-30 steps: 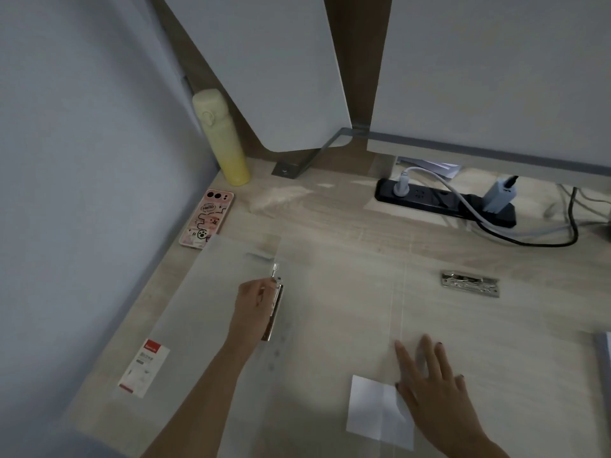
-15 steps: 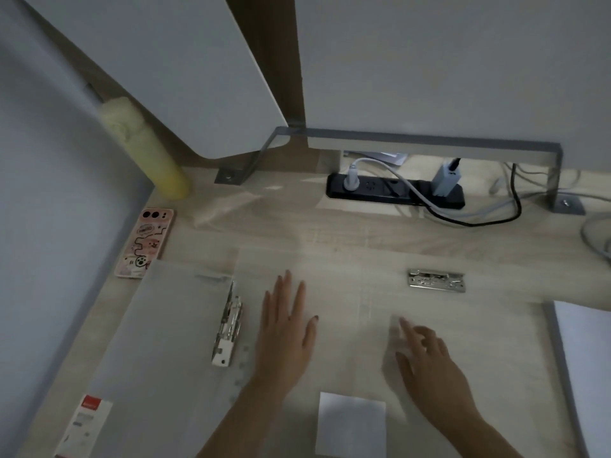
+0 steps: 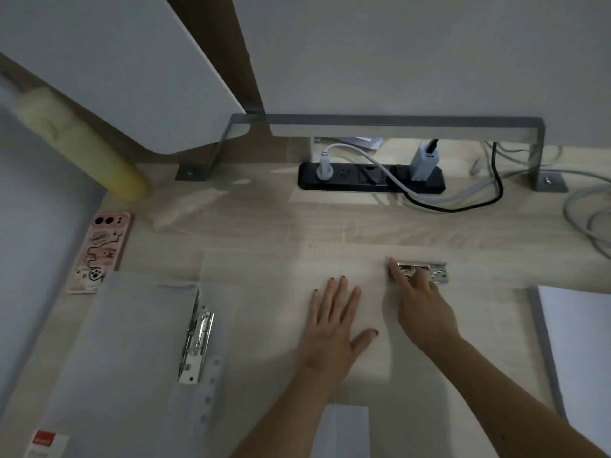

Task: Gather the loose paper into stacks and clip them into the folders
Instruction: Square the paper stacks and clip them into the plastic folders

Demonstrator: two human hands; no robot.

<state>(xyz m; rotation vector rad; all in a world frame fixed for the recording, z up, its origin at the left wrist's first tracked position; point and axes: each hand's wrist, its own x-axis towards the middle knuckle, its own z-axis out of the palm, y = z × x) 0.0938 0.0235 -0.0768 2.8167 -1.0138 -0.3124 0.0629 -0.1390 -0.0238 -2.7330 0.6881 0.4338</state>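
On folder: red label, unreadable | right hand touches clip

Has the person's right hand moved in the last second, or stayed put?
Yes. Judged against the metal clip, the right hand has reached forward, away from the person; its fingers now touch the clip.

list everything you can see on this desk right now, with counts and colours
folders: 2, translucent, open; one left, one centre
clips: 2, silver, one on each folder
paper stack: 1, white, right edge
paper slip: 1, white, near edge, centre
phone: 1, pink case, left
bottle: 1, yellow, back left
power strip: 1, black, back
label: 1, red and white, near left corner
desk: 1, light wood
left hand: 1, flat on centre folder
right hand: 1, touching centre folder's clip
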